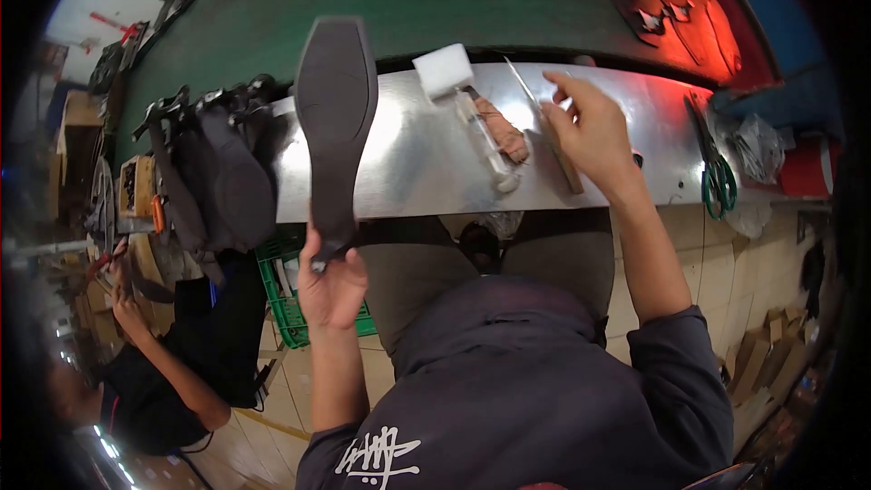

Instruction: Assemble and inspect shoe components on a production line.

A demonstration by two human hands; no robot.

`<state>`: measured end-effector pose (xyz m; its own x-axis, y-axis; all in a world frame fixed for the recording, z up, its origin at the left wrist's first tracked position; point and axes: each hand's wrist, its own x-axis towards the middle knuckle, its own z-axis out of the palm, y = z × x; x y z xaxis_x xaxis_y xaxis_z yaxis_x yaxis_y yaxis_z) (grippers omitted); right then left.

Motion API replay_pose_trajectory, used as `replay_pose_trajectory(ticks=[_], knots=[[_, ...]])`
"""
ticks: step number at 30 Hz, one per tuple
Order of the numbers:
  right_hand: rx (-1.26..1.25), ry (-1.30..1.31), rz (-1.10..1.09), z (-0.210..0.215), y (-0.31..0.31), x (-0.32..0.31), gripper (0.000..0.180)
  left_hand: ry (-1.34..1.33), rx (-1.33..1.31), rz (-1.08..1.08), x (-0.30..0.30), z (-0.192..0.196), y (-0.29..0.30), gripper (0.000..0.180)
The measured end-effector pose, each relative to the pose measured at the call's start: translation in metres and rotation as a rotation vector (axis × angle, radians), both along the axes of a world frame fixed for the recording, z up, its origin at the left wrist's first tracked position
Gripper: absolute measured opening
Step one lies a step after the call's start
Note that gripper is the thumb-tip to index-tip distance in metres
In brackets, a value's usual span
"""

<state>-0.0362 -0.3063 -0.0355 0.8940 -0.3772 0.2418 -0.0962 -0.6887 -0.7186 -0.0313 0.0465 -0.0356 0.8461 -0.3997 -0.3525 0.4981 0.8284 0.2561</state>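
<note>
My left hand grips a dark grey shoe sole by its narrow lower end, fingers and thumb closed round it. The sole stands out away from me over the metal bench top. My right hand hangs over the bench with its thumb and forefinger apart, and nothing shows between them. Just beside its fingertips lies a slim pointed tool with a wooden handle; whether they touch it I cannot tell. Left of that tool are a clear syringe and a tan wrapped handle.
A white foam block sits by the bench's far edge. Dark soles are piled on the left. Green-handled scissors and a plastic bag lie right. Below left stands a green crate; a co-worker handles another dark piece.
</note>
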Motion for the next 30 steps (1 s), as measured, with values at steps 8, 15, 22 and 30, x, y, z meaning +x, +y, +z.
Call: replay_pose_trajectory(ticks=[8,15,22,30], knots=[[-0.009,-0.153,0.043,-0.002,0.011,-0.009,0.035,0.205,-0.197,0.086,0.007,-0.019,-0.006,0.024],[0.751,0.237,0.742,0.038,0.109,-0.043,0.056,0.231,-0.068,0.021,-0.001,0.021,-0.045,0.020],[0.751,0.138,0.728,0.020,0.132,-0.039,0.055,0.165,0.056,-0.014,-0.011,0.022,-0.057,0.026],[0.949,0.174,0.631,0.024,0.123,-0.042,0.036,0.131,0.204,0.007,-0.018,0.019,-0.055,0.022]])
